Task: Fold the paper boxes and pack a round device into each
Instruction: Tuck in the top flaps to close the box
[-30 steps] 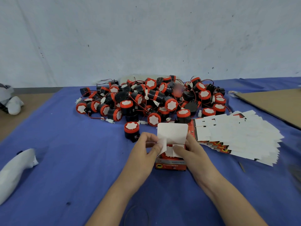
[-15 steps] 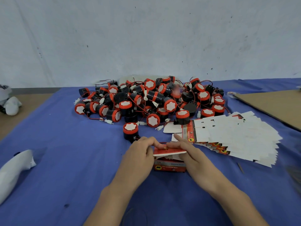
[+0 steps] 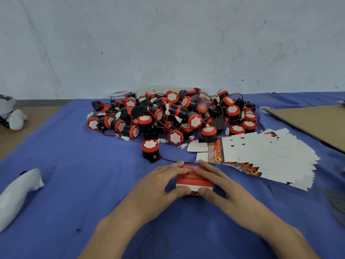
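Note:
A small red paper box [image 3: 194, 181] sits on the blue cloth at centre, its lid folded down. My left hand [image 3: 158, 186] grips its left side, thumb at the front edge and fingers over the top. My right hand [image 3: 218, 186] holds its right side the same way. Just behind the box stands one round black device with a red cap [image 3: 150, 150], its red wire trailing toward the box. A big pile of round devices [image 3: 173, 116] lies further back. A fanned stack of flat unfolded boxes [image 3: 265, 157] lies to the right.
A brown cardboard sheet [image 3: 313, 122] lies at the far right. A white cloth-like bundle [image 3: 16, 193] rests at the left edge and another white object [image 3: 15, 118] at the far left. A grey wall stands behind the table.
The white lid flap stood upright a second ago; both hands have folded it down and now press the closed box from either side.

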A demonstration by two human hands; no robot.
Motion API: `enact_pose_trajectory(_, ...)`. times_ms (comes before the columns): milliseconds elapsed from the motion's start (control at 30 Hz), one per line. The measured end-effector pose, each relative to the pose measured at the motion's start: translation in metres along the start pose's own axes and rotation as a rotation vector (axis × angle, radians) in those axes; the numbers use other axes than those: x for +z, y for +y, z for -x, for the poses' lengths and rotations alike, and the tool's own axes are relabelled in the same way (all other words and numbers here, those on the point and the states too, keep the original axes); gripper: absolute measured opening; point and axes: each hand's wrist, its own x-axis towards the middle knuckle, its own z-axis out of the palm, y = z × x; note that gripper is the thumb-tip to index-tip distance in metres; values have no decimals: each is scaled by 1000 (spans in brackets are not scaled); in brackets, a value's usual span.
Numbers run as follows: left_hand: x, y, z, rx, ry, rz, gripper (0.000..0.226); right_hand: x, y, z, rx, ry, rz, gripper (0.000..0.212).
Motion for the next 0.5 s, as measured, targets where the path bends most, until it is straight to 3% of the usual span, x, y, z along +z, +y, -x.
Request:
enact_pose_trajectory(233, 3, 0, 5, 89, 130, -107, 41, 5, 1, -1, -33, 79, -76, 34)
enact_pose_trajectory(400, 4, 1, 5, 63, 145, 94, 48, 4, -1, -2, -31, 83, -107, 29)
enact_pose_trajectory(500, 4, 4, 4, 58, 171, 189, 38, 4, -3, -2, -6, 94, -142, 34)
